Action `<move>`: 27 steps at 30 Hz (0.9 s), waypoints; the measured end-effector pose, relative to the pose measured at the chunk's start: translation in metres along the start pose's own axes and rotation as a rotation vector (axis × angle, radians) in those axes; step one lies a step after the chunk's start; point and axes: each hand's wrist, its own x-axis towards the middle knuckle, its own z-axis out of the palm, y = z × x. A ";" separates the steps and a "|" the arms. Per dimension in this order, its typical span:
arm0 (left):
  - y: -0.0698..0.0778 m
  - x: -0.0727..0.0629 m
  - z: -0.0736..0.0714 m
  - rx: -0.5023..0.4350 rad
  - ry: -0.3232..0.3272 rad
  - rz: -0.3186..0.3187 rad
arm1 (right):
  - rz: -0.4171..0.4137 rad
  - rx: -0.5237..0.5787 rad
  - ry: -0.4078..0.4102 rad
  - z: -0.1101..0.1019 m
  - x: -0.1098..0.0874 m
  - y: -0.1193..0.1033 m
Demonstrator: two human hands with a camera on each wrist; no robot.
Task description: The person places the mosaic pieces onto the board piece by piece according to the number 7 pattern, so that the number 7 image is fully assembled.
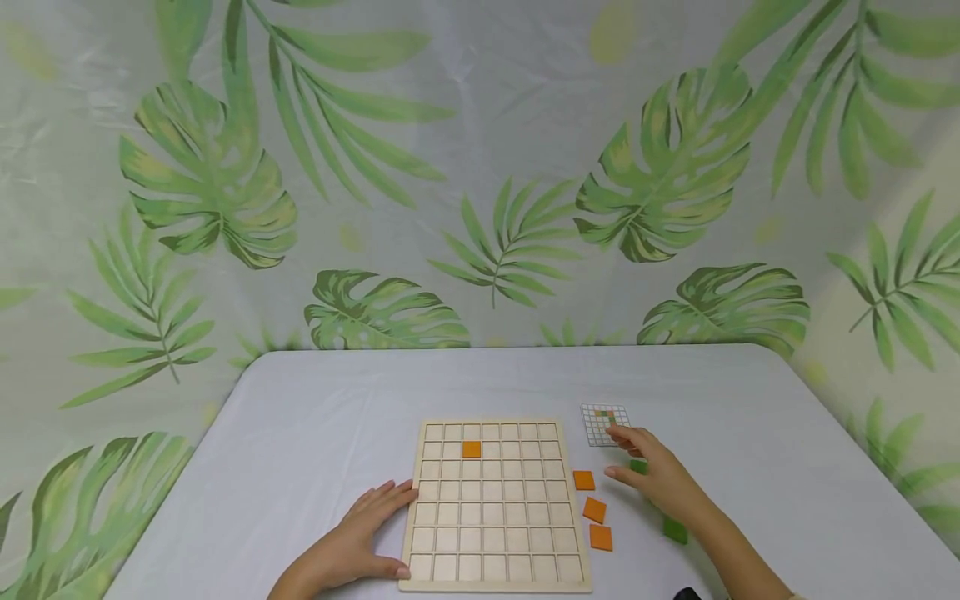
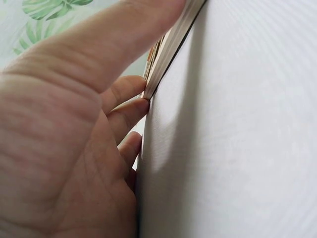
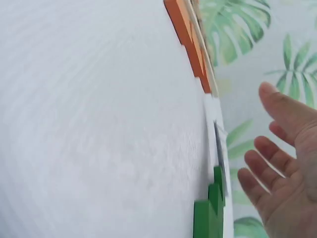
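Observation:
A wooden grid board (image 1: 495,589) lies on the table, with one orange square tile (image 1: 471,449) in its second row from the top. My left hand (image 1: 360,533) rests at the board's left edge, fingertips and thumb touching the rim; the left wrist view shows the fingers extended along that edge. My right hand (image 1: 663,479) hovers to the right of the board with relaxed, spread fingers and nothing between them. Beneath it are green tiles (image 1: 675,530), partly hidden by the hand and forearm. Its fingertips overlap a small printed pattern card (image 1: 596,429) in the head view.
Several loose orange tiles (image 1: 601,537) lie in a column along the board's right side. In the right wrist view, green tiles (image 3: 201,218) stand near the hand. A leaf-print cloth (image 1: 495,167) hangs behind the white table (image 1: 300,433). A dark object (image 1: 686,594) shows at the bottom edge.

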 end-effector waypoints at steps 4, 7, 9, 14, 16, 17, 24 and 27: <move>-0.001 0.000 0.000 0.001 0.000 -0.005 | 0.054 -0.009 0.009 -0.003 -0.005 0.017; -0.001 0.000 0.000 -0.006 -0.002 -0.009 | 0.106 -0.020 -0.002 -0.006 -0.009 0.025; 0.000 0.000 0.000 -0.013 -0.004 -0.012 | 0.132 -0.029 -0.009 -0.008 -0.012 0.028; 0.000 0.000 0.000 -0.010 -0.006 -0.015 | 0.126 -0.050 0.001 -0.013 -0.017 0.034; 0.000 0.000 0.000 -0.007 -0.004 -0.013 | 0.121 -0.057 0.002 -0.014 -0.017 0.036; 0.000 0.000 0.000 -0.006 -0.004 -0.013 | 0.123 -0.064 0.001 -0.014 -0.016 0.037; -0.001 0.000 0.001 -0.007 -0.008 -0.021 | 0.091 -0.108 0.003 -0.015 -0.011 0.029; 0.000 0.000 0.000 -0.013 -0.009 -0.023 | 0.033 -0.109 0.023 -0.017 -0.005 0.013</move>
